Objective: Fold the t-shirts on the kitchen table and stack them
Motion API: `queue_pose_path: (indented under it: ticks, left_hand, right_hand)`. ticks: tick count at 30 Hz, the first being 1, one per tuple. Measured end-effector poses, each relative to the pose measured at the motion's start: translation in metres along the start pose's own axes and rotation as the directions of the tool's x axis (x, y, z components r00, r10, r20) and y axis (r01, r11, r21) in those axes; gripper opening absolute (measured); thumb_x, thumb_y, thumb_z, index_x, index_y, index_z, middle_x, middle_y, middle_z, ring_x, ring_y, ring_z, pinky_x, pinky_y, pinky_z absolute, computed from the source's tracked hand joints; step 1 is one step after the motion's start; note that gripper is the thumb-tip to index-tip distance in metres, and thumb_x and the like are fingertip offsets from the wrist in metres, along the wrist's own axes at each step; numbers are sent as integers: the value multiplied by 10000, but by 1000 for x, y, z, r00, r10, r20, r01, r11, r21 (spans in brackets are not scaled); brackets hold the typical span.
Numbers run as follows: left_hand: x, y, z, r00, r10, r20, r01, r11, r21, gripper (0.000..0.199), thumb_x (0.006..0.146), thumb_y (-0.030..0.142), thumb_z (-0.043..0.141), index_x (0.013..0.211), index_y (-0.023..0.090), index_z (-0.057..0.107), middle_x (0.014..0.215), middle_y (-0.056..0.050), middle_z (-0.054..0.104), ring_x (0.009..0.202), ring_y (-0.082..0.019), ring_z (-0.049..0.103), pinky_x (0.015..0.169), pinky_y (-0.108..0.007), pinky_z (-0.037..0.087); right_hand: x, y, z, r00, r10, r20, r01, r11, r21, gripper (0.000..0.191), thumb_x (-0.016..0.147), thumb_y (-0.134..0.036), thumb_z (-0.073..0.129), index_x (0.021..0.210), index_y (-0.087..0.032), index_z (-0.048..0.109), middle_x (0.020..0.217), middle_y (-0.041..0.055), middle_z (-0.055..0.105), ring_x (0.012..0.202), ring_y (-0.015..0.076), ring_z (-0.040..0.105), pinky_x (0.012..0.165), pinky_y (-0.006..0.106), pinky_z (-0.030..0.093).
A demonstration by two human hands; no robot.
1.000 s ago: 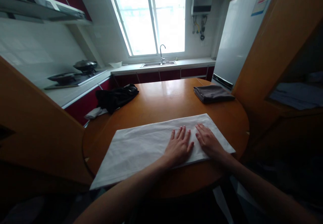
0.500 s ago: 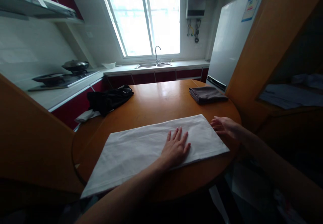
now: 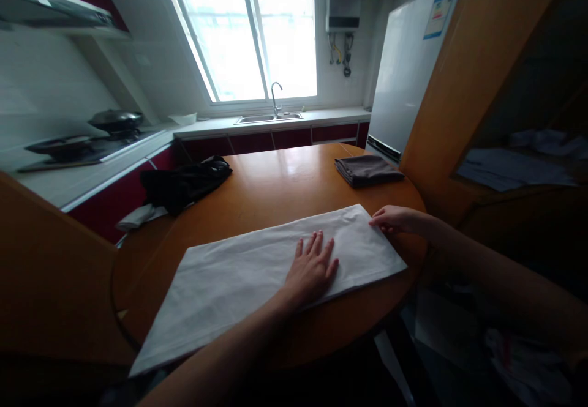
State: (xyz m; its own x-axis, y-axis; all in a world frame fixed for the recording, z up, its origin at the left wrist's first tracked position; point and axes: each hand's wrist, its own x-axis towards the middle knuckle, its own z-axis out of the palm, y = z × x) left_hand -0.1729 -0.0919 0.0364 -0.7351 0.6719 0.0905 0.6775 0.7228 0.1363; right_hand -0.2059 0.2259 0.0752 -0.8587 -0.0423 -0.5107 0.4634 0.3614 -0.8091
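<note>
A folded white cloth (image 3: 239, 284) lies flat and long across the near part of the table, its lower left corner hanging at the table's front edge. My left hand (image 3: 312, 271) rests palm down on the cloth, right of its middle, with fingers spread. At the cloth's right edge, my right hand (image 3: 394, 218) has thumb and fingertips closed together on the rim. On the far right of the table sits a folded dark grey cloth (image 3: 369, 170). A crumpled black garment (image 3: 184, 182) lies at the far left, with a white piece of cloth (image 3: 141, 216) under it.
The oval wooden table (image 3: 285, 180) has a rounded rim. Behind it run a counter with a sink (image 3: 269, 118) and a stove with pans (image 3: 117, 120). A fridge (image 3: 408, 70) and a wooden partition (image 3: 487, 58) stand on the right.
My right hand has moved from beside the cloth's right edge onto it, and its fingers have closed there. My left hand stays flat on the cloth. The view has shifted slightly.
</note>
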Motion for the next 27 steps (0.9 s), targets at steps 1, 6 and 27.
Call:
queue_pose_path:
  ticks: [1, 6, 27]
  left_hand:
    - [0, 0, 0, 1000, -1, 0, 1, 1000, 0, 596, 1046, 508, 298, 1555, 206, 366, 1651, -177, 224, 1535, -319, 173, 1221, -572, 135]
    - [1, 1, 1, 1000, -11, 20, 11, 1000, -14, 595, 1045, 507, 307, 1558, 211, 360, 1658, -164, 206, 1538, -312, 160, 1227, -567, 109]
    - [-38, -306, -114, 855, -287, 431, 355, 931, -86, 509, 745, 569, 643, 1052, 162, 652, 1022, -83, 684, 878, -220, 628, 726, -261, 476]
  right_hand:
    - [-1, -2, 1, 1000, -19, -7, 19, 1000, -16, 237, 725, -298, 829, 726, -131, 661, 623, 0, 588, 525, 58, 505, 411, 133, 358]
    - [-2, -2, 7, 999, -37, -22, 37, 999, -34, 265, 690, -312, 841, 822, -147, 681, 756, 26, 673, 609, 91, 589, 534, 176, 490]
    - [113, -64, -2, 924, -334, 187, 382, 763, -521, 423, 502, -393, 885, 808, -140, 739, 782, 54, 717, 698, 187, 633, 620, 256, 477]
